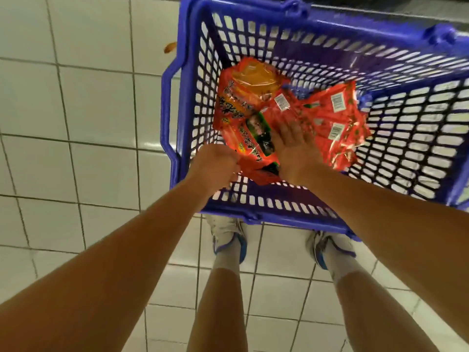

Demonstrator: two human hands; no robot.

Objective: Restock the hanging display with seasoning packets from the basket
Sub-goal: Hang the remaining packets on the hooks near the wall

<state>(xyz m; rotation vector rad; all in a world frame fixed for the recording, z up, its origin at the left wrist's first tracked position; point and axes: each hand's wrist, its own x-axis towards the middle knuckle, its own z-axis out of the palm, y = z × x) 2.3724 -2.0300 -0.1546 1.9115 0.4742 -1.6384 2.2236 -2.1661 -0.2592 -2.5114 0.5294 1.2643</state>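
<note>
A blue plastic basket [253, 207] stands on the tiled floor in front of my feet. Several red and orange seasoning packets [337, 115] lie in a loose heap inside it. My left hand [215, 166] is curled at the basket's near left corner and pinches the lower edge of a red packet [253, 146]. My right hand [295, 146] reaches into the heap with its fingers spread flat on the packets. The hanging display is out of view.
White floor tiles [88, 123] surround the basket on the left and near side. A small orange scrap [170, 47] lies on the floor left of the basket. My two shoes [229, 237] stand just behind the basket's near rim. A dark edge [380, 6] runs along the top.
</note>
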